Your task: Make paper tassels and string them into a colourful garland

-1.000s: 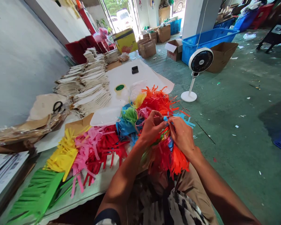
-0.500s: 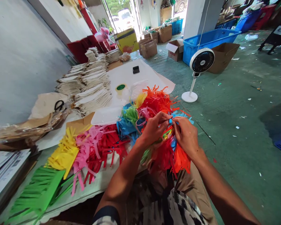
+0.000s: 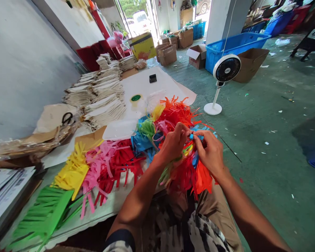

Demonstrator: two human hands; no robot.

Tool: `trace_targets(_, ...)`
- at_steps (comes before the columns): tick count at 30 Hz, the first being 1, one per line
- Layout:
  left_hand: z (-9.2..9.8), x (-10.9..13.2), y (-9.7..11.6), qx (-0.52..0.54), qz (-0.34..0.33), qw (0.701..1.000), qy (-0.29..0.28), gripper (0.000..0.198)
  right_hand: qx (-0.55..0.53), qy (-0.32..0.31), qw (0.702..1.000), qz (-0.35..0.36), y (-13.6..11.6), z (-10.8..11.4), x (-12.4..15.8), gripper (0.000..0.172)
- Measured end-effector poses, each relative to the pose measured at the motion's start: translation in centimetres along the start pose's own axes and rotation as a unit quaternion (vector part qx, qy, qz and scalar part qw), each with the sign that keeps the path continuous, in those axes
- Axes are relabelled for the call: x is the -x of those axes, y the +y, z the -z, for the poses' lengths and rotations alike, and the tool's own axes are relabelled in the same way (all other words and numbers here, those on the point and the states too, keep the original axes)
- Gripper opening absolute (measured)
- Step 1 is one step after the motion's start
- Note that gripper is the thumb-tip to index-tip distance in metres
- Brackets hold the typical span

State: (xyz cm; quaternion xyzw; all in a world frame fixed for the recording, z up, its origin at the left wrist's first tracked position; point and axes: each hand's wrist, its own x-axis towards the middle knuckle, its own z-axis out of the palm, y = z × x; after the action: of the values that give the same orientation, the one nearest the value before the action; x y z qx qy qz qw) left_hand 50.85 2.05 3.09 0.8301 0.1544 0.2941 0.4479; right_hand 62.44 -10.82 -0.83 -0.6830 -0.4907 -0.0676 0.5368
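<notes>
Over my lap, my left hand (image 3: 174,142) is closed in a pinch, its fingertips close to the right hand's. What it grips is too small to make out. My right hand (image 3: 210,149) pinches a small blue strip (image 3: 191,137) between thumb and fingers. Below both hands hangs a bundle of red and orange fringe (image 3: 203,177) with bits of yellow and green. Just beyond them lies a heap of orange-red fringe (image 3: 177,113), beside light green fringe (image 3: 147,128) and blue fringe (image 3: 143,145).
Pink fringe (image 3: 98,159), yellow fringe (image 3: 72,171) and green fringe (image 3: 42,213) lie along the table's left. Stacks of pale sheets (image 3: 105,94), a tape roll (image 3: 135,98), scissors (image 3: 67,118) and a clear tray (image 3: 120,129) are further back. A white fan (image 3: 227,70) stands right.
My left hand's fingers have curled and drawn slightly back from the blue strip. My right hand has shifted a little to the right, still pinching it.
</notes>
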Motion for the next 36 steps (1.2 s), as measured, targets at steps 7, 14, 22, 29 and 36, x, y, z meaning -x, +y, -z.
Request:
trace_targets(7,-0.5,-0.5,0.8,-0.083,-0.002,0.996,0.021,0.006,-0.090,-0.018,0.995,-0.037,-0.4,0.1,-1.1,0.013)
trace_targets(14,-1.4,0.3,1.1,-0.075,-0.026,0.997,-0.008,0.026,-0.205,0.040,0.971,-0.119,0.9,0.6,-1.5,0.015)
trace_targets(22,-5.5,2.1,1.9,-0.298,0.013,0.953,-0.048,0.024,0.024,0.071,0.996,-0.044,2.5,0.8,-1.0,0.021)
trace_targets(29,-5.5,4.0,2.5,-0.369,0.060,0.925,-0.063,0.037,-0.225,0.121,0.945,-0.204,3.9,-0.2,-1.2,0.029)
trace_targets(36,-0.2,3.2,0.0,-0.077,0.178,0.966,-0.170,0.068,-0.305,0.130,0.908,-0.256,4.6,-0.4,-1.6,0.030)
